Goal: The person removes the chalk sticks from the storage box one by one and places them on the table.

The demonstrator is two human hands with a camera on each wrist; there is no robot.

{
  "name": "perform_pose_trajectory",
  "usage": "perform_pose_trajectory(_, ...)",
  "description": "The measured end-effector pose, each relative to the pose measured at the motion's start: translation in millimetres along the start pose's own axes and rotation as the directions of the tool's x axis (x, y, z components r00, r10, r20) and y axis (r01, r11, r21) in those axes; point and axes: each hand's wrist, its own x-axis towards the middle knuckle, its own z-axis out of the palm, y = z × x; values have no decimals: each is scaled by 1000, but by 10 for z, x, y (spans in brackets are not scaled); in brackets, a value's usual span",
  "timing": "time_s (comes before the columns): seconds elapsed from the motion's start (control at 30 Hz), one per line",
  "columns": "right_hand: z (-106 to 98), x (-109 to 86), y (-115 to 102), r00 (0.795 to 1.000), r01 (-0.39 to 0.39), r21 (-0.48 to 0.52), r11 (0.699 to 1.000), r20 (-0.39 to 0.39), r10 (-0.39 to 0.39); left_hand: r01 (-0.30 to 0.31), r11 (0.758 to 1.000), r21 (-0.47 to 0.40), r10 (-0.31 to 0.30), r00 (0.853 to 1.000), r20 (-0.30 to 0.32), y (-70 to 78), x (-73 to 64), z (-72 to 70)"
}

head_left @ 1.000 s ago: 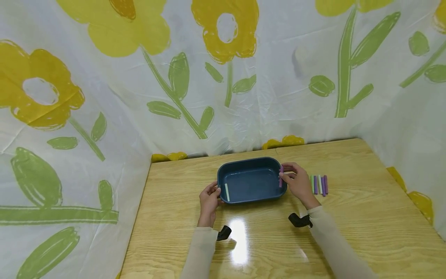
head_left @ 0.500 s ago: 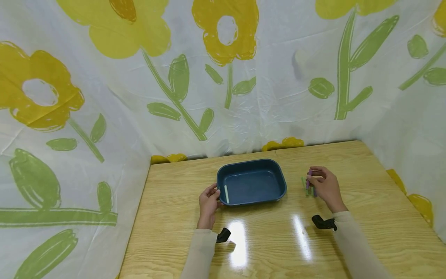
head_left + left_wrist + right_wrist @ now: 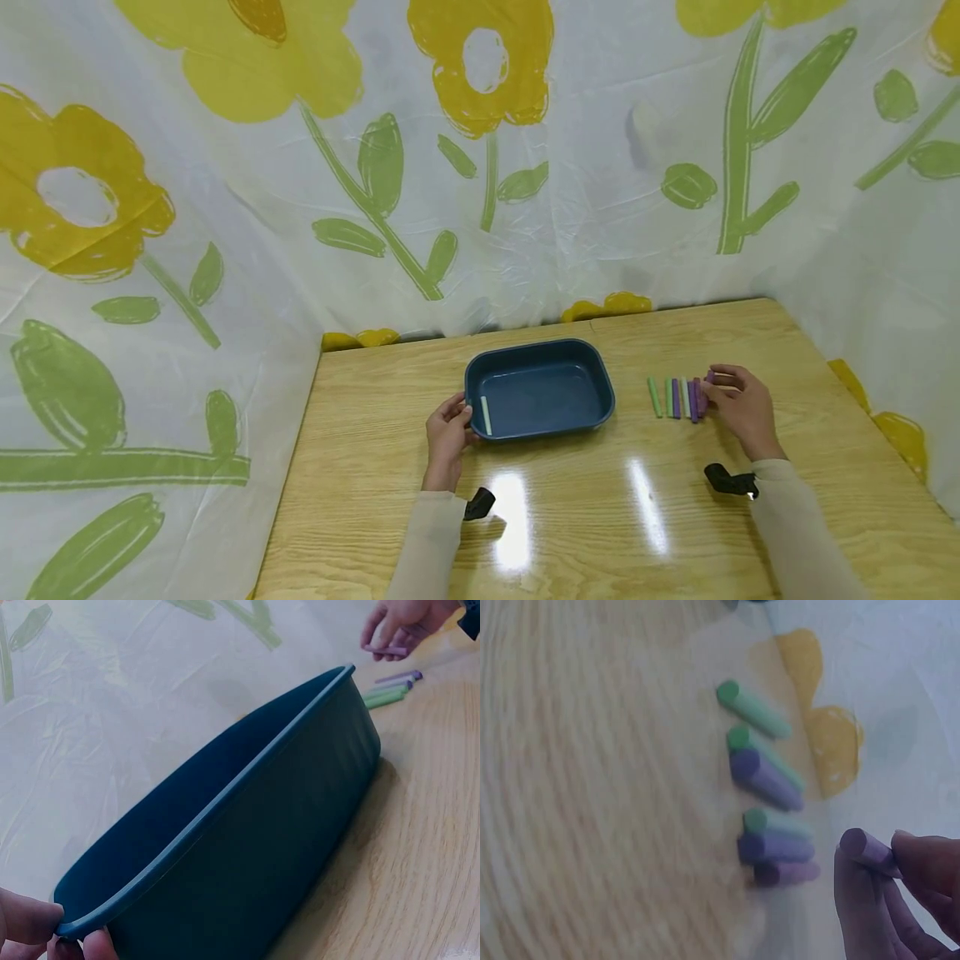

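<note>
My left hand (image 3: 447, 435) grips the left end of a dark blue plastic tray (image 3: 555, 402), thumb on the rim and fingers beneath it. One pale chalk stick (image 3: 486, 415) lies inside, near that end. On the right, my right hand (image 3: 744, 410) pinches a purple chalk stick (image 3: 868, 851) between thumb and fingers, just off the table. Close to its left lies a row of several green, white and purple chalk sticks, among them a green stick (image 3: 655, 397) set slightly apart at the row's left end.
The wooden table (image 3: 360, 500) runs back to a flower-print sheet (image 3: 600, 208) that hangs behind and along both sides. A black camera mount (image 3: 731, 482) sits on the right wrist, and another mount (image 3: 480, 504) on the left.
My right hand has carried the purple chalk stick from the tray's right end rightward, over the row of chalk, to its right end. My left hand has stayed on the tray.
</note>
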Motion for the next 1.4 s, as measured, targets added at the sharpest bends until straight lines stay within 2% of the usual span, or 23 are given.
perform_pose_trajectory(0.2,-72,18,104,1000,-8,-64,998,-24,7,2,1000,-1,-2,1000,-5,9,0,2)
perform_pose_trajectory(0.47,-84,24,182,1000,-24,-128,991,-11,23,4,1000,2,-4,1000,1,0,4,-15)
perform_pose_trajectory(0.63,-57,29,202,1000,-23,-138,990,-2,23,5,1000,3,-5,1000,6,51,-33,-15)
perform_pose_trajectory(0.83,-43,22,155,1000,-30,-144,989,-9,29,-10,1000,-2,10,1000,21,5,2,-20)
perform_pose_trajectory(1.4,-39,31,192,999,1,-162,987,-34,-7,9,1000,9,-9,1000,-1,10,-5,-7)
